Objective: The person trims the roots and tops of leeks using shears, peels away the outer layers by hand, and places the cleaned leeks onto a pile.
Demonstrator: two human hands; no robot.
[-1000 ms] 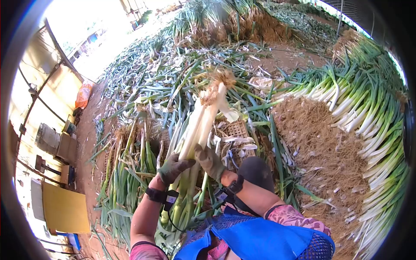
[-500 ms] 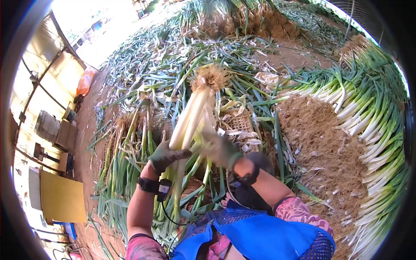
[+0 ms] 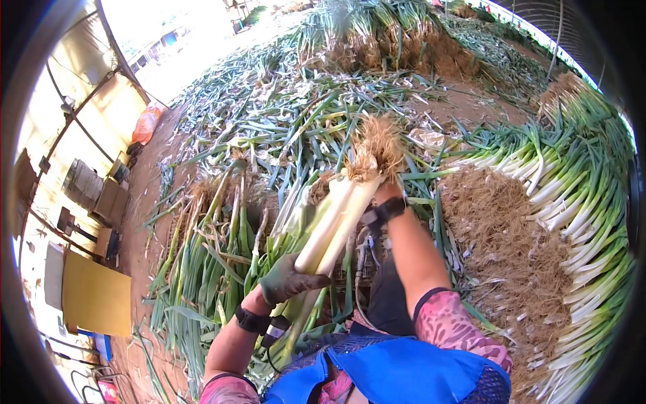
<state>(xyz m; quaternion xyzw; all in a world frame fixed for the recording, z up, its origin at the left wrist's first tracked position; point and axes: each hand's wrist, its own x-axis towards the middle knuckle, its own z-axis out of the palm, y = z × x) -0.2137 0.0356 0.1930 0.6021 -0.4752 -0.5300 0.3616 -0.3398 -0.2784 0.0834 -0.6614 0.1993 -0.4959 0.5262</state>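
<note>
My left hand (image 3: 293, 279), in a dark glove with a strap at the wrist, is closed around the pale stalks of a small bunch of leeks (image 3: 340, 219). The bunch is tilted, its shaggy brown roots (image 3: 377, 148) pointing up and away from me. Its green leaves run down toward my lap. My right hand (image 3: 389, 192) is behind the root end, mostly hidden by the bunch, so its fingers do not show. Left of the bunch, more untrimmed leeks (image 3: 208, 262) lie with their roots away from me.
Cleaned leeks (image 3: 572, 222) form a long curved row on the right. Beside them lies a heap of cut roots (image 3: 505, 249). Stripped leaves (image 3: 282, 128) cover the ground ahead, with leek bundles (image 3: 383, 40) standing farther back. A yellow board (image 3: 97, 293) stands at the left.
The bunch has moved right and toward me with my left hand. My right hand has gone from beside the stalks up behind the root end.
</note>
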